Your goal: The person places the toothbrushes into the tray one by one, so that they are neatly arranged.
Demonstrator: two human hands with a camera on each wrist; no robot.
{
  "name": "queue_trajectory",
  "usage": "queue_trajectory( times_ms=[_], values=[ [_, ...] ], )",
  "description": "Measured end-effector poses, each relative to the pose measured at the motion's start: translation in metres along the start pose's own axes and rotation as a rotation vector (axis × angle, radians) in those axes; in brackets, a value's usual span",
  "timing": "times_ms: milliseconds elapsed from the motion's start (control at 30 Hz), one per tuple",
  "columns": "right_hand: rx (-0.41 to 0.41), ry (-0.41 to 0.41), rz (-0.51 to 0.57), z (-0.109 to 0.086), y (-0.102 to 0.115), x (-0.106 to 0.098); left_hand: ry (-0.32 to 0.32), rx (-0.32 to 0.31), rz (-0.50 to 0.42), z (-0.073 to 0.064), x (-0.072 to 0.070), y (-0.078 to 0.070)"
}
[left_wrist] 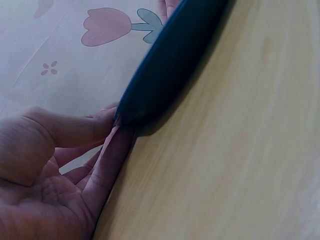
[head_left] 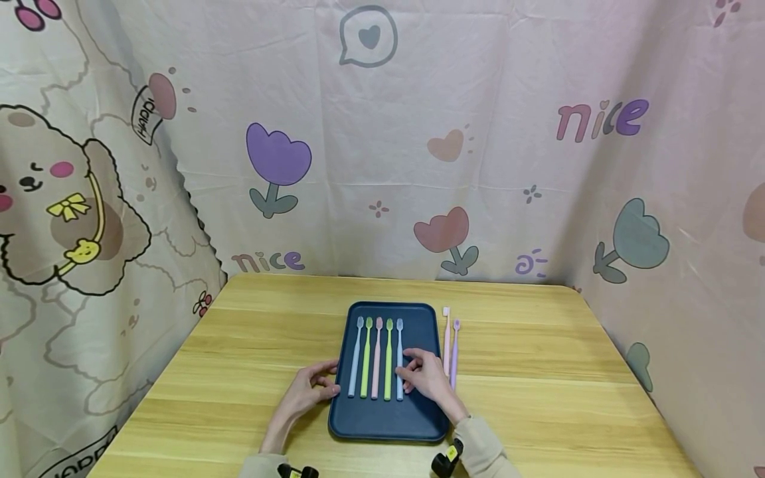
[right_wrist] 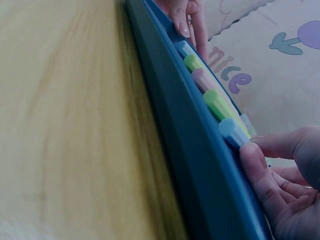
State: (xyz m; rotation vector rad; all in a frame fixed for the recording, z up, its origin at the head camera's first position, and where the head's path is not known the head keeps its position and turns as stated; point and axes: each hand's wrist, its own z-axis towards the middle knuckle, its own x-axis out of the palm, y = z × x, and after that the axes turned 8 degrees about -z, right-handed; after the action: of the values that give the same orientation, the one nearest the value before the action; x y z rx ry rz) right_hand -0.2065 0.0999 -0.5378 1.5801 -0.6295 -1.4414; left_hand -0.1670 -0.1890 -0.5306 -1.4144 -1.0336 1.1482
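Note:
A dark blue tray (head_left: pixel 388 425) lies on the wooden table. Several toothbrushes stand side by side on it, heads toward the far end: a blue toothbrush (head_left: pixel 355 362) at the left, a green one (head_left: pixel 366 362), a pink one (head_left: pixel 376 362), another green one (head_left: pixel 388 362), and a second blue toothbrush (head_left: pixel 400 352) at the right. My left hand (head_left: pixel 306 392) grips the tray's left rim between thumb and fingers. With thumb and index finger, my right hand (head_left: pixel 427 377) pinches the right-hand blue toothbrush, seen also by its handle end (right_wrist: pixel 233 133) in the right wrist view.
Just right of the tray, a pink toothbrush (head_left: pixel 446 338) and a purple toothbrush (head_left: pixel 455 352) lie on the table (head_left: pixel 538 372), partly behind my right hand. A printed curtain (head_left: pixel 370 133) hangs behind the table and along its sides.

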Motion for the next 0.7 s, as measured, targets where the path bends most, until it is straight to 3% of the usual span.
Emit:
queue_trajectory(
  times_ms=[500, 700],
  values=[
    [-0.003, -0.002, 0.005, 0.0, -0.0009, 0.0005, -0.003, -0.003, -0.007, -0.0003, -0.0006, -0.0001],
    [-0.031, -0.087, 0.087, -0.0045, -0.0008, -0.0004, -0.003, -0.016, -0.017, -0.0022, 0.0001, -0.0018]
  ],
)
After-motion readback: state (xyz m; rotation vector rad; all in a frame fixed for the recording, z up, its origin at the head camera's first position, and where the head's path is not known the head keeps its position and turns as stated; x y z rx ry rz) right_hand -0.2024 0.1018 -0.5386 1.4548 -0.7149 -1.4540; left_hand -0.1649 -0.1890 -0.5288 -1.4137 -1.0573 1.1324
